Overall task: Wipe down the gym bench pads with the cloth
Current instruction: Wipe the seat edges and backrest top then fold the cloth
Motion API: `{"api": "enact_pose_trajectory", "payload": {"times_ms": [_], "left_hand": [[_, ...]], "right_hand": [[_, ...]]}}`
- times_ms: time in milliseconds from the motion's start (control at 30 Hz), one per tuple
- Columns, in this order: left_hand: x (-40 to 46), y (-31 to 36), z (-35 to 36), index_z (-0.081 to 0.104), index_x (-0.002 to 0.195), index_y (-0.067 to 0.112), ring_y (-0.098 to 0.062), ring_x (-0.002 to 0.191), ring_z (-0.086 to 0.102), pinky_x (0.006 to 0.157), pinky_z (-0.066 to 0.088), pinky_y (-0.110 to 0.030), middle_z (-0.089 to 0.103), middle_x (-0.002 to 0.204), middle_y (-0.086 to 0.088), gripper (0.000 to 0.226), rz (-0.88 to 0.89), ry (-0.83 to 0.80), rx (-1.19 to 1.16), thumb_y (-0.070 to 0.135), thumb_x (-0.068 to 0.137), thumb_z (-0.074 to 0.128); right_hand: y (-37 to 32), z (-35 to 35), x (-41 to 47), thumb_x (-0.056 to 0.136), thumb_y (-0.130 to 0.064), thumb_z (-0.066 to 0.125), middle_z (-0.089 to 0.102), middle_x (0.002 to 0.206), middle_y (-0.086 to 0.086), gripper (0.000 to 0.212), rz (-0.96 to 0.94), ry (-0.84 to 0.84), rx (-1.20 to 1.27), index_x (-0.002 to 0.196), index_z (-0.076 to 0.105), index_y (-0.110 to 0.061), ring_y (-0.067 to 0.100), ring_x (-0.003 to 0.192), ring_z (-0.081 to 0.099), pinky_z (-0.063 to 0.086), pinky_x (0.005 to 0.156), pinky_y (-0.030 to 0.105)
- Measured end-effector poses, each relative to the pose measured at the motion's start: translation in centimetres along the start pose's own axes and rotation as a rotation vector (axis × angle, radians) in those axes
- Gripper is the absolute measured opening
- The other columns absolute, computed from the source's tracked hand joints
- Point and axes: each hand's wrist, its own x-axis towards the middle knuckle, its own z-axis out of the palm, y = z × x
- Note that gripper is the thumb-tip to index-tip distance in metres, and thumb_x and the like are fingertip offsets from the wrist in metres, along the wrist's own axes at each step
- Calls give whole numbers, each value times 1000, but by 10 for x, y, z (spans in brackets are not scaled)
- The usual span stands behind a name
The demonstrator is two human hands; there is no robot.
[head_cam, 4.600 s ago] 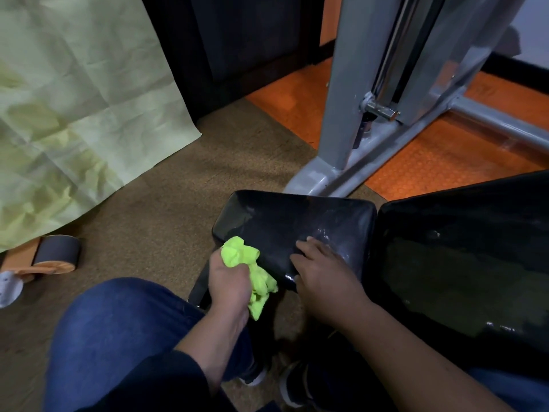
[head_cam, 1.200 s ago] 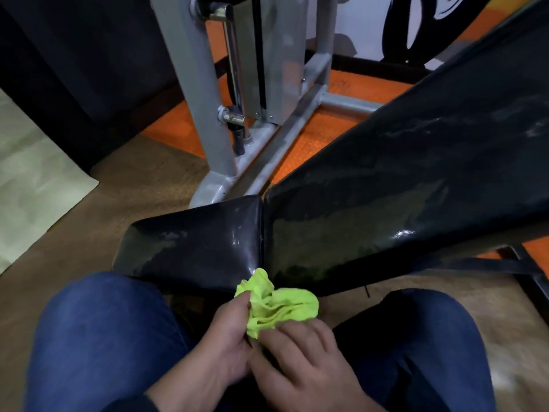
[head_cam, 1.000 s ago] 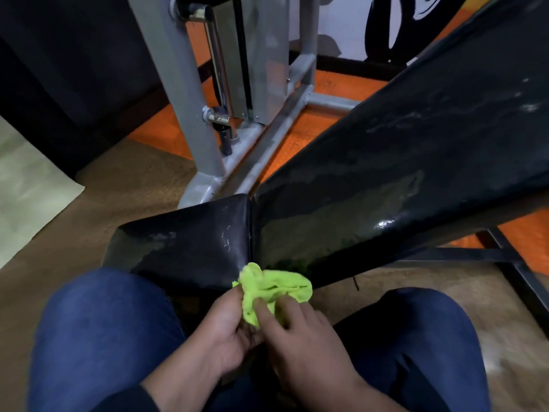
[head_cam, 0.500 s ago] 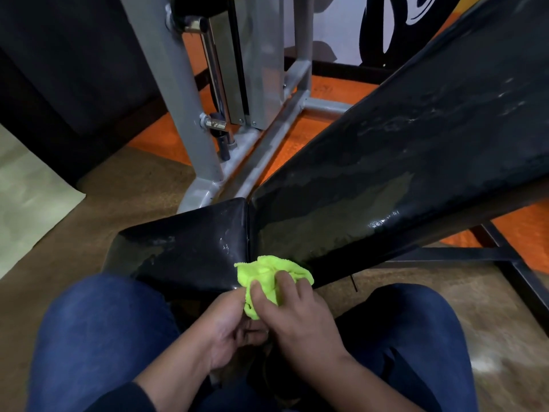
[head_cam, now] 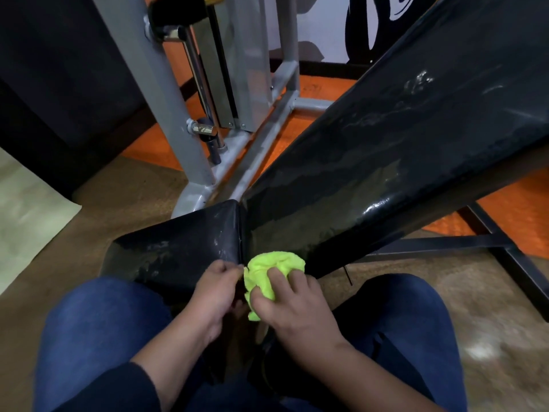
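The bright green cloth (head_cam: 273,270) sits bunched at the near lower corner of the back pad (head_cam: 386,162), just beside the seam where that pad meets the seat pad (head_cam: 181,254). The right hand (head_cam: 292,304) lies over it with fingers curled onto the wad and the thumb tucked under its lower edge, a hold that likely serves to press it flat against the vinyl for a stroke. The left hand (head_cam: 215,289) is at the cloth's nine o'clock, fingertips at its edge by the seam; whether it pinches the fabric or only touches it I cannot tell. Both pads are black and glossy with pale streaks, the back pad rising toward two o'clock. A grey machine frame (head_cam: 190,120) stands at twelve o'clock on orange flooring (head_cam: 154,144); brown carpet (head_cam: 124,191) lies under the bench, and a pale sheet (head_cam: 26,221) at nine o'clock.
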Motion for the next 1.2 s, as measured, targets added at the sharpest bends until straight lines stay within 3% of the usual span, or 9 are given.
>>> {"api": "enact_pose_trajectory", "payload": {"times_ms": [100, 200, 267, 333, 500, 600, 800, 967, 1200], "left_hand": [[3, 7, -1, 74, 92, 19, -20, 86, 66, 67, 50, -33, 74, 92, -4, 13, 86, 9, 69, 19, 92, 61], [6, 11, 1, 77, 93, 21, -24, 98, 70, 89, 57, -43, 76, 97, -2, 15, 132, -11, 87, 24, 91, 62], [5, 16, 4, 77, 95, 22, -22, 100, 70, 95, 55, -43, 77, 98, -1, 16, 165, -51, 106, 25, 92, 62], [1, 20, 9, 77, 97, 20, -18, 94, 69, 85, 55, -33, 76, 98, -2, 18, 203, -94, 133, 23, 95, 59], [-7, 27, 21, 73, 104, 20, -7, 81, 63, 58, 44, -13, 72, 96, 6, 20, 296, -96, 234, 24, 102, 54], [-10, 33, 27, 72, 107, 20, 2, 61, 56, 42, 38, -8, 66, 82, 10, 21, 337, -107, 262, 26, 103, 52], [-16, 43, 36, 74, 101, 24, -9, 89, 65, 78, 49, -24, 74, 97, 6, 19, 388, -143, 260, 26, 101, 56], [-15, 43, 39, 75, 100, 25, -9, 85, 64, 73, 47, -25, 74, 92, 6, 20, 386, -148, 242, 29, 101, 56], [-18, 45, 40, 76, 102, 27, -12, 96, 68, 83, 51, -29, 76, 96, 8, 21, 430, -147, 247, 32, 101, 55]], "right_hand": [[-4, 2, 0, 85, -22, 52, 54, 120, 17, 29, -4, 17, 8, 112, 61, -22, 34, 82, 53, 47, 63, 43], [6, -2, -6, 86, -25, 49, 55, 121, 15, 29, -174, -61, -32, 113, 58, -22, 33, 86, 50, 48, 65, 43], [10, -11, -5, 85, -26, 49, 54, 121, 15, 29, -115, -66, -14, 114, 56, -23, 33, 86, 51, 47, 65, 43], [6, -15, 0, 87, -23, 47, 58, 116, 15, 26, -22, -46, 32, 110, 59, -22, 33, 82, 53, 45, 63, 42], [15, -22, -9, 89, -23, 49, 60, 117, 14, 20, -169, -53, -26, 104, 62, -21, 33, 83, 55, 45, 63, 42], [14, -31, -6, 86, -20, 49, 62, 111, 13, 21, 4, 1, 18, 102, 63, -21, 33, 81, 54, 46, 64, 43], [26, -40, -12, 84, -22, 52, 59, 113, 13, 23, -34, 49, -15, 105, 62, -22, 32, 82, 52, 44, 65, 42], [21, -41, -13, 83, -17, 47, 61, 113, 14, 28, 14, 73, 27, 108, 61, -20, 34, 80, 53, 48, 65, 43], [29, -47, -16, 85, -16, 48, 63, 111, 18, 27, 132, 164, 62, 105, 65, -19, 34, 75, 53, 47, 61, 40]]}}
